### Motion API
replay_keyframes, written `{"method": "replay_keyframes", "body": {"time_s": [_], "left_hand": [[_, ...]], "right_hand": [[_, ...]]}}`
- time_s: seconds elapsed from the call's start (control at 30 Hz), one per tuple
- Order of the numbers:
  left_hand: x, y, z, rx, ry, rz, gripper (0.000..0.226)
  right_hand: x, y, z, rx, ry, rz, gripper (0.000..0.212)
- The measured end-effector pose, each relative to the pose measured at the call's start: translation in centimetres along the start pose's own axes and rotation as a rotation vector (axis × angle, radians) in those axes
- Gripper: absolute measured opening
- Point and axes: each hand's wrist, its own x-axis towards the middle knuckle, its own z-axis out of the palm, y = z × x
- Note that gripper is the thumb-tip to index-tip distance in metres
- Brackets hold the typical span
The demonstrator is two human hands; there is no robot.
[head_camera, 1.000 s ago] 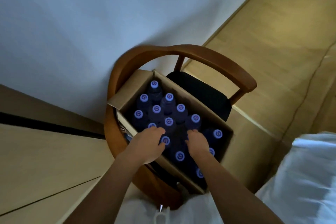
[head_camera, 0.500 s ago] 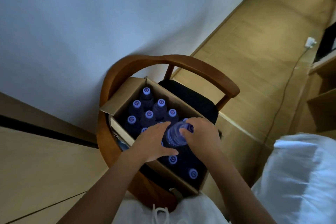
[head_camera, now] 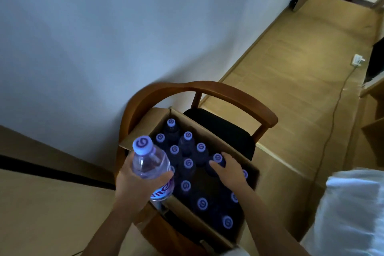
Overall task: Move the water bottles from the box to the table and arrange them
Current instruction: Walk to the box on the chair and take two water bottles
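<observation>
From the head camera, a cardboard box [head_camera: 232, 149] sits on a wooden chair [head_camera: 228, 91] against a pale wall [head_camera: 104, 37] on wood flooring [head_camera: 291, 58], about twelve capped bottles [head_camera: 188, 164] inside, the left hand [head_camera: 133, 185] gripping one lifted bottle [head_camera: 150, 164], the right hand [head_camera: 230, 170] curling round another's cap

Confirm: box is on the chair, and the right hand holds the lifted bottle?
Wrong hand. The head view shows the left hand holding the lifted bottle; the right hand reaches onto a bottle in the box, which is on the chair.
</observation>
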Motion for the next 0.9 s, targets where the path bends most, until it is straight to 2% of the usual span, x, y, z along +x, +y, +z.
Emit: {"method": "replay_keyframes", "body": {"time_s": [0.1, 0.17, 0.23, 0.33, 0.43, 0.57, 0.77, 0.9], "left_hand": [[0.4, 0.0, -0.9, -0.007, 0.014, -0.028, 0.059], [0.4, -0.3, -1.1, -0.021, 0.007, -0.051, 0.079], [0.3, -0.6, -0.9, -0.031, 0.014, -0.061, 0.088], [-0.6, -0.2, -0.1, 0.008, 0.025, -0.048, 0.07], [-0.8, -0.2, 1.0, 0.022, 0.076, -0.056, 0.067], [-1.1, -0.6, 1.8, -0.015, 0.107, -0.116, 0.07], [-1.8, 0.1, 2.8, -0.018, 0.136, -0.123, 0.074], [-2.9, 0.3, 2.9, -0.026, 0.132, -0.129, 0.08]], "right_hand": [[2.6, 1.8, 2.7, 0.006, -0.004, 0.038, 0.06], [3.9, 2.3, 3.8, 0.101, 0.032, 0.063, 0.068], [5.1, 2.6, 4.3, 0.196, 0.071, 0.113, 0.078], [6.4, 3.2, 5.1, 0.262, 0.14, 0.148, 0.07], [8.2, 3.6, 5.8, 0.134, 0.144, 0.149, 0.058], [8.5, 4.3, 5.5, -0.022, 0.136, 0.025, 0.038], [4.1, 3.8, 3.3, 0.098, 0.213, -0.181, 0.037], [-0.2, 0.7, 1.3, 0.327, 0.133, -0.385, 0.027]]}}
